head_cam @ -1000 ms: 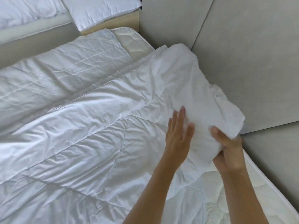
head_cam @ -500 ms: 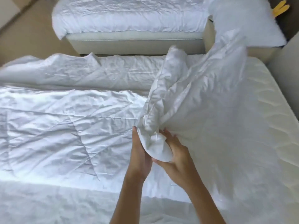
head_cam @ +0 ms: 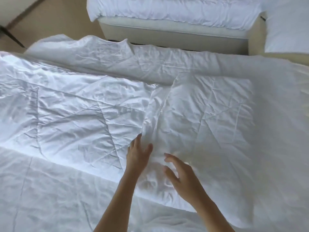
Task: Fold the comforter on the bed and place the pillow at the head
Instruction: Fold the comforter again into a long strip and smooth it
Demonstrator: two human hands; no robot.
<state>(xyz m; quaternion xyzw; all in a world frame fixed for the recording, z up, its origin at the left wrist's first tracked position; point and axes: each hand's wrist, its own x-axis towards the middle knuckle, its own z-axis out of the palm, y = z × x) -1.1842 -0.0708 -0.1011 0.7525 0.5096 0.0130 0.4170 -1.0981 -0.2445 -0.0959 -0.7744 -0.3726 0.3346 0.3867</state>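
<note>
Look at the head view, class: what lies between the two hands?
Only a rumpled strip of the white comforter lies between the left hand and the right hand, as the head view shows.

My crumpled white quilted comforter (head_cam: 87, 111) spread across the bed, one layer folded over at right, white pillow (head_cam: 287, 25) on the far bed's end, well apart.
</note>
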